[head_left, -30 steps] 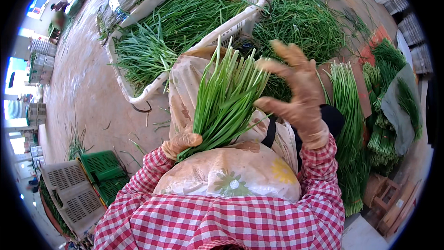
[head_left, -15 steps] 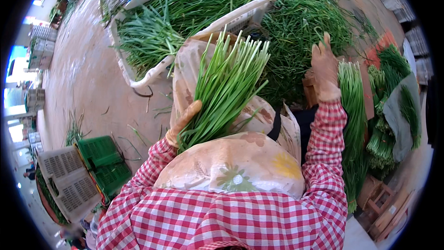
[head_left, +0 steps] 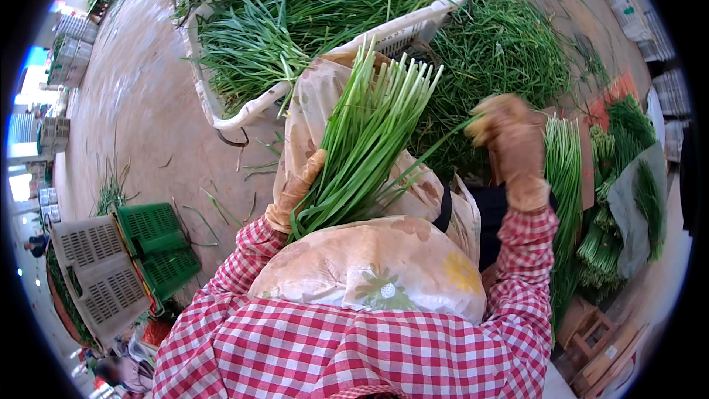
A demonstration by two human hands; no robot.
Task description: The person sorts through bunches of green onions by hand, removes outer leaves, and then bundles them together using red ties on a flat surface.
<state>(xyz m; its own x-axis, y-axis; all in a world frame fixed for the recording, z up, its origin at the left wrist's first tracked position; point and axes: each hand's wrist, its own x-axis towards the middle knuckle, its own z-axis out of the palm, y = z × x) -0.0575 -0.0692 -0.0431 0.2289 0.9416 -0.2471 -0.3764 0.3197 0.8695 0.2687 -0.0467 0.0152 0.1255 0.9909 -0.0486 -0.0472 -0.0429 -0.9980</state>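
Near, over the cream floral apron, the tan-gloved left hand clasps the lower left of a long, slim-leaved green bunch — likely light, springy, easily bruised, best held by its firmer pale stalks. Right, a thin green strand reaches the blurred, tan-gloved right hand — grip unclear. Farther left: a white plastic crate.

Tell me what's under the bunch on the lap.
The apron shows on both sides of the bunch, with the left hand at its left edge. Whatever is directly beneath, perhaps part of that hand, is covered.
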